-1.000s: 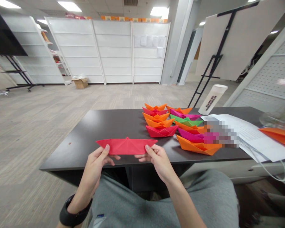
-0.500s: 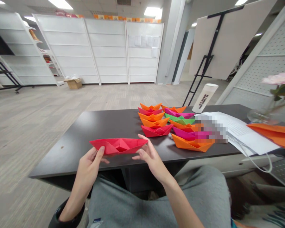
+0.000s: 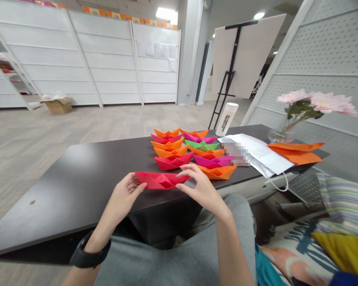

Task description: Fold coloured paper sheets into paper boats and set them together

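Note:
A red folded paper boat (image 3: 161, 181) is held level above the near edge of the dark table. Its left end is pinched by my left hand (image 3: 125, 197), thumb in front and fingers behind. At the boat's right end, my right hand (image 3: 203, 190) grips the tip between thumb and fingers. Just beyond, two columns of paper boats rest on the table. The nearest are a red boat (image 3: 173, 162) and an orange boat (image 3: 219, 172), the latter partly behind my right hand. A magenta boat (image 3: 213, 160) and a green boat (image 3: 201, 145) sit farther back.
Right of the boats lie printed white sheets (image 3: 261, 153) with a white cord, and orange paper (image 3: 300, 153). A white cylindrical container (image 3: 227, 119) and a glass vase (image 3: 279, 133) with pink flowers stand behind. The dark table (image 3: 86, 174) extends left.
The view has turned right. The red boat has moved closer to the nearest boats in the right-hand column of my work area, and my right hand has closed on its right tip.

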`<state>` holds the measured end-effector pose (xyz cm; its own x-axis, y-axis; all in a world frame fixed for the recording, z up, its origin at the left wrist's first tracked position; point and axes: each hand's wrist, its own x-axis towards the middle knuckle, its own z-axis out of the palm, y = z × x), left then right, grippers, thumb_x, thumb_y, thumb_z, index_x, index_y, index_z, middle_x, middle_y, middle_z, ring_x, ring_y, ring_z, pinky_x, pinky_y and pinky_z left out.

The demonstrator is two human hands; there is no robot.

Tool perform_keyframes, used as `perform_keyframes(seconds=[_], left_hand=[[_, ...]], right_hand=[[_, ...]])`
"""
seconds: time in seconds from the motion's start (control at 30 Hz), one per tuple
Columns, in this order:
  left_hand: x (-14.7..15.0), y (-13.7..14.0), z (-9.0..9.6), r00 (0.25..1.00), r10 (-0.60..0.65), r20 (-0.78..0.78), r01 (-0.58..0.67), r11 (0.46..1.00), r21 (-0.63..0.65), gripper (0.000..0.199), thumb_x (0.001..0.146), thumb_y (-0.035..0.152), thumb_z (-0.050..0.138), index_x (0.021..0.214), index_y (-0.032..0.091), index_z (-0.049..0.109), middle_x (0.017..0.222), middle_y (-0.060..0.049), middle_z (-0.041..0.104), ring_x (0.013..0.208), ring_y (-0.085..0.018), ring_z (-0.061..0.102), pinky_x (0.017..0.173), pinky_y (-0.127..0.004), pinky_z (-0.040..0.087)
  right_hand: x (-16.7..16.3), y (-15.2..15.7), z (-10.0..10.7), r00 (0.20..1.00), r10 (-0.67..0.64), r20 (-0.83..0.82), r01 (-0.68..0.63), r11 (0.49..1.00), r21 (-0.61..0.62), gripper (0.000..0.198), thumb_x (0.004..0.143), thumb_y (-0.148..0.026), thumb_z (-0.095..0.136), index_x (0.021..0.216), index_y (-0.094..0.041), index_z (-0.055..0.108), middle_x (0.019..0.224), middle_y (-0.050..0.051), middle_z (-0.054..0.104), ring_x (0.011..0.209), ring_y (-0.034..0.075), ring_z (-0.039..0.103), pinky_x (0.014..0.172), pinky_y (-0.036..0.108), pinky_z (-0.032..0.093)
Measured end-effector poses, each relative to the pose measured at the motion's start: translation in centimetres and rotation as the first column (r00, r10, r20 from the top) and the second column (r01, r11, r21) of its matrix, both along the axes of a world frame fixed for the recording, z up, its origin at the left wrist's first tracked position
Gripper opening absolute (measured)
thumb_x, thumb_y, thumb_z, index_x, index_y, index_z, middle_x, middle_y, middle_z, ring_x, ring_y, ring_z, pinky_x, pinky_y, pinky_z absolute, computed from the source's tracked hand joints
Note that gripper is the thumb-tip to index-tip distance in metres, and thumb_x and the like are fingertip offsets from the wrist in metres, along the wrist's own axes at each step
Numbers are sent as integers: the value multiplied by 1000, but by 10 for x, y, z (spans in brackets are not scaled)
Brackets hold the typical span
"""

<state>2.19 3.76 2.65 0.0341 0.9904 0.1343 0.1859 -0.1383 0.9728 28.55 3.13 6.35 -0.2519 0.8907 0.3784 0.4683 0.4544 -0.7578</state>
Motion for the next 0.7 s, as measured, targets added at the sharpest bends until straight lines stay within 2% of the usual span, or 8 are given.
perform_keyframes(seconds=[0.1, 0.17, 0.27, 0.37, 0.43, 0.57, 0.7], left_hand=[[8, 3, -8, 998, -29, -48, 28, 1000, -7, 36, 79, 41, 71, 103, 17, 59, 97, -8, 73, 82, -21, 71, 76, -36, 57], [12, 3, -12, 993, -33, -110, 35, 999, 10, 34, 81, 42, 68, 103, 18, 58, 94, -7, 73, 79, -21, 70, 74, -35, 57], [17, 4, -15, 982, 6, -190, 3, 999, 50, 31, 83, 42, 65, 102, 19, 56, 89, -5, 71, 77, -20, 69, 70, -34, 56], [23, 7, -17, 970, 63, -235, -47, 996, 76, 31, 84, 40, 65, 106, 20, 56, 92, -5, 71, 81, -22, 69, 70, -34, 54], [28, 10, -18, 959, 112, -261, -89, 991, 96, 39, 84, 39, 65, 115, 19, 54, 97, -7, 70, 85, -23, 68, 70, -35, 53], [32, 15, -25, 920, 208, -333, -163, 974, 159, 70, 81, 42, 67, 139, 11, 42, 113, -14, 66, 99, -27, 65, 76, -39, 55], [27, 15, -30, 898, 244, -365, -172, 961, 217, 83, 81, 52, 65, 145, 8, 37, 121, -17, 59, 107, -30, 62, 79, -42, 57]], right_hand=[[-3, -5, 5, 992, -75, 105, 62, 990, 127, 13, 88, -26, 69, 101, -26, 71, 128, 5, 60, 124, 23, 55, 108, 41, 40], [-10, -6, 4, 982, -75, 172, 45, 984, 173, 18, 88, -25, 70, 106, -26, 71, 123, 4, 65, 118, 22, 58, 107, 41, 40], [-19, -4, -1, 965, -48, 258, 2, 984, 177, 15, 88, -24, 70, 103, -26, 70, 107, 0, 72, 103, 20, 64, 107, 43, 38], [-21, 0, -5, 957, -77, 279, 24, 982, 186, 9, 90, -23, 68, 98, -25, 70, 99, -1, 74, 98, 19, 66, 110, 46, 34], [-18, 1, -5, 962, -95, 257, 46, 980, 192, 8, 91, -22, 66, 97, -25, 69, 100, -1, 74, 98, 19, 66, 110, 45, 34], [-7, 1, 1, 975, -112, 190, 78, 981, 177, 8, 93, -20, 62, 96, -25, 68, 101, -2, 74, 100, 18, 66, 113, 46, 32], [1, -2, 6, 985, -112, 134, 89, 981, 170, 11, 95, -21, 60, 98, -26, 69, 105, 0, 73, 104, 19, 64, 113, 46, 34]])
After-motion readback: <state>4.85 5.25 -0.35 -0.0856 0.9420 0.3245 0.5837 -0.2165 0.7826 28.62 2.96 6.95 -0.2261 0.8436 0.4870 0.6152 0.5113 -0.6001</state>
